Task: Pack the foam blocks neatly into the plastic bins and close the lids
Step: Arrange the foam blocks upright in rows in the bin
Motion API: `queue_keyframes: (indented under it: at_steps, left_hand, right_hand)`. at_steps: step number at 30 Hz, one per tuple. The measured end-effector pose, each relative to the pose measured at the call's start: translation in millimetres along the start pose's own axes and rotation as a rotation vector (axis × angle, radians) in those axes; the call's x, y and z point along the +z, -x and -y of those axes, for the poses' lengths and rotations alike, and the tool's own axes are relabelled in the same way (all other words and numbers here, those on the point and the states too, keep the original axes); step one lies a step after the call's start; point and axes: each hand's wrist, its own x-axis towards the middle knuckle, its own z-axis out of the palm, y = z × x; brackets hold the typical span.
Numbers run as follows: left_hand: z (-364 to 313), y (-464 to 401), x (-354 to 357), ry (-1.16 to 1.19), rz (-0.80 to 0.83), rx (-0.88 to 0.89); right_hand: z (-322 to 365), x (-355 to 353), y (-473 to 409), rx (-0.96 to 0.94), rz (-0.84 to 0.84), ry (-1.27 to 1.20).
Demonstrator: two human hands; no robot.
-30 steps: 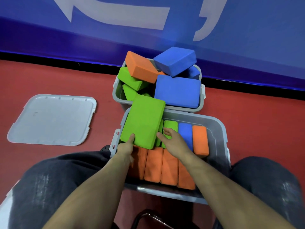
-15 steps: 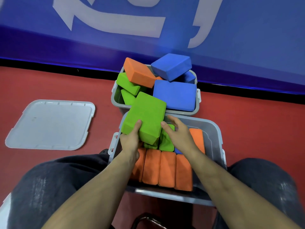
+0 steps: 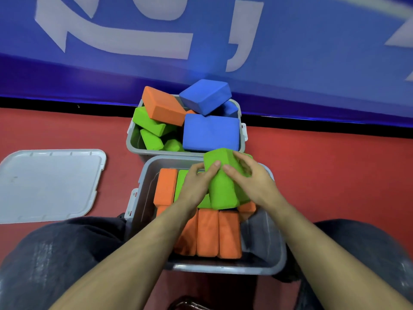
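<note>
Hands are both grasping the green foam block (image 3: 223, 186), left hand (image 3: 196, 184) and right hand (image 3: 252, 182), tilted over the near bin (image 3: 263, 268); forcing it in crooked is likely risking jamming neighbouring orange blocks (image 3: 207, 233).

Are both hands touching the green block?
Touching. The head view shows the left hand and right hand with fingers wrapped on the green block above the near bin.
</note>
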Motion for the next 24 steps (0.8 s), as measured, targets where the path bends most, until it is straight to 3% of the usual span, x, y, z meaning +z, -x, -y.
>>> queue_keyframes:
  at_steps: [5, 10, 18, 24]
  left_hand:
    - [0, 10, 29, 0.014, 0.216, -0.044]
    - [6, 21, 51, -0.039, 0.361, -0.085]
    - [18, 19, 54, -0.164, 0.43, -0.124]
    - [26, 17, 50, -0.139, 0.416, -0.191]
  right_hand:
    - [-17, -34, 25, 0.054, -0.048, -0.146]
    - [-42, -67, 39, 0.187, -0.114, -0.017]
    - [-41, -89, 49, 0.166, 0.015, 0.188]
    - [-40, -85, 48, 0.208, 0.095, 0.159]
